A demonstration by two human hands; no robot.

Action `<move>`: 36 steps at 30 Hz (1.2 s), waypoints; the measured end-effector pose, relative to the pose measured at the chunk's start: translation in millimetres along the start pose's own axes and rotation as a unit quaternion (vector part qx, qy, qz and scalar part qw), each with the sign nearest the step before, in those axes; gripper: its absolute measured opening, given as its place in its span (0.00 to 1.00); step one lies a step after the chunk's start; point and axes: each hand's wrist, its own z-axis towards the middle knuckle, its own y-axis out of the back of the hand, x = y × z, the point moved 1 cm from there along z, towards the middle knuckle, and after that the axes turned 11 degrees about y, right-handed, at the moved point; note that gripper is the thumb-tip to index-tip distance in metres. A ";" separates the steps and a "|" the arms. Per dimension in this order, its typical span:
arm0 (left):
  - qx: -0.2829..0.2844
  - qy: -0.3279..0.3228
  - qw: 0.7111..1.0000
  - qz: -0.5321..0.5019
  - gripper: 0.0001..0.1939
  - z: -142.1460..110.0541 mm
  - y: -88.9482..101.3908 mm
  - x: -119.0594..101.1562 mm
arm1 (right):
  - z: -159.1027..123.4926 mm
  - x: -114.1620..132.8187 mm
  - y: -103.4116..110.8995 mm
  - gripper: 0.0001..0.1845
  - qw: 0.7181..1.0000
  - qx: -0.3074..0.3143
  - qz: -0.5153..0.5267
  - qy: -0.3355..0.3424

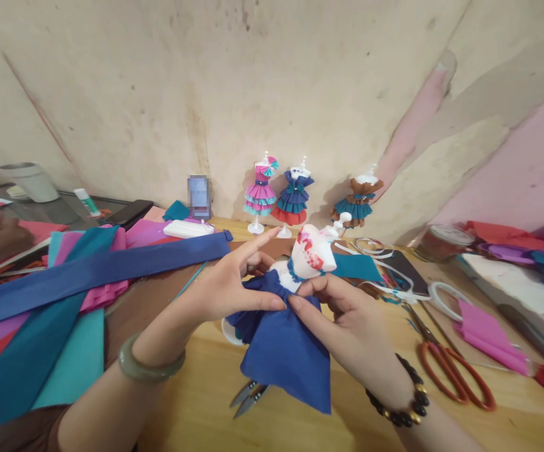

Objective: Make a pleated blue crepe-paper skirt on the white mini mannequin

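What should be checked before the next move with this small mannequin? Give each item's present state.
1. Left hand touching blue fabric: ok, at its gathered top.
2. Right hand gripping blue fabric: ok, pinched near the gathers.
3. Small mannequin upright: not ok, tilted rightward.
4. Blue fabric fastened on: cannot tell, hands partly cover it.
5. Snips fully visible: not ok, partly hidden.
6. Orange-handled scissors untouched: ok, lying to the right.

Between the left hand [229, 285] and right hand [347, 314]: a plain deep-blue gathered sheet [286, 361] and a miniature dress form [307, 252] — white with red blotches, teal waistband [293, 270]. Left of them, a blue strip [112, 269] — right, orange-handled scissors [461, 378].
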 end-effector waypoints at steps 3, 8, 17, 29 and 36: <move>0.003 0.006 1.000 0.001 0.55 -1.3 -0.5 0.6 | 0.6 0.5 -0.7 0.05 1.000 0.000 0.001 0.000; -0.001 0.020 1.000 0.007 0.56 -2.3 -3.1 -0.7 | 1.4 1.2 -0.2 0.05 1.000 0.001 0.001 -0.002; -0.017 0.050 0.998 -0.035 0.55 0.3 -6.0 1.6 | 2.7 -9.2 -0.2 0.09 0.999 0.027 -0.001 -0.038; -0.131 0.162 0.964 -0.166 0.60 4.0 -6.0 3.5 | -15.6 28.1 -2.9 0.17 0.902 0.081 -0.270 0.326; -0.140 0.178 0.959 -0.172 0.58 4.8 -4.0 6.5 | -20.1 26.9 -9.6 0.11 0.883 0.103 -0.254 0.381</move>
